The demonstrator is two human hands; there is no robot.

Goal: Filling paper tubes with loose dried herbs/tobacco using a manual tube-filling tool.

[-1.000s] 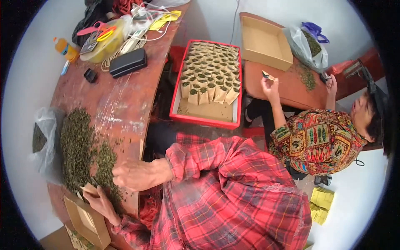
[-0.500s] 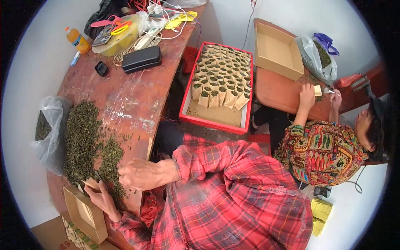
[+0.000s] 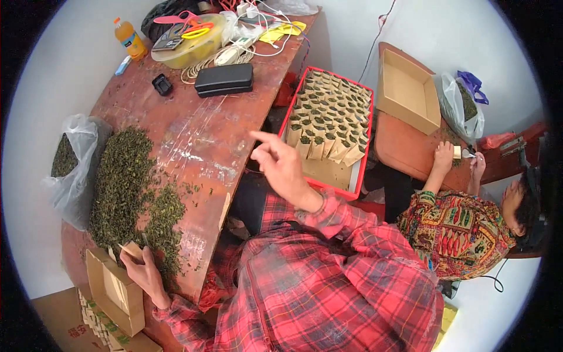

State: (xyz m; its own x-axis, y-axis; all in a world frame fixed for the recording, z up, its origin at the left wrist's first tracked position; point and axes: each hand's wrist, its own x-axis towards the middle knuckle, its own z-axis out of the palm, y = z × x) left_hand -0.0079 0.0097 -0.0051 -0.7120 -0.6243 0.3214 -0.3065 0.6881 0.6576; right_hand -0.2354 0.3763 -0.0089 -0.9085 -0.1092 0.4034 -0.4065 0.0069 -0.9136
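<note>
Low at the left, my left hand (image 3: 146, 278) is closed around a small brown paper bag (image 3: 132, 251), beside a spread of dark dried leaves (image 3: 167, 214). My right hand (image 3: 284, 173) is raised past the table edge, index finger stretched out and the others loosely bent, with nothing visible in it. Behind it sits a red-rimmed box (image 3: 327, 172) with rows of upright paper bags (image 3: 335, 111), leaves showing at their tops. A bigger heap of dried leaves (image 3: 120, 182) lies farther left on the table.
A clear plastic bag of leaves (image 3: 88, 170) stands left. An open cardboard box (image 3: 126, 321) is near my left hand. Farther back are a black case (image 3: 224, 79), a plastic tub (image 3: 182, 56) and a bottle (image 3: 130, 40). At right, a co-worker (image 3: 463, 232) handles a small packet.
My right hand has gone from a fist over the leaves to the right, toward the red-rimmed box, its index finger now extended. My left hand still holds the paper bag. The view has shifted slightly.
</note>
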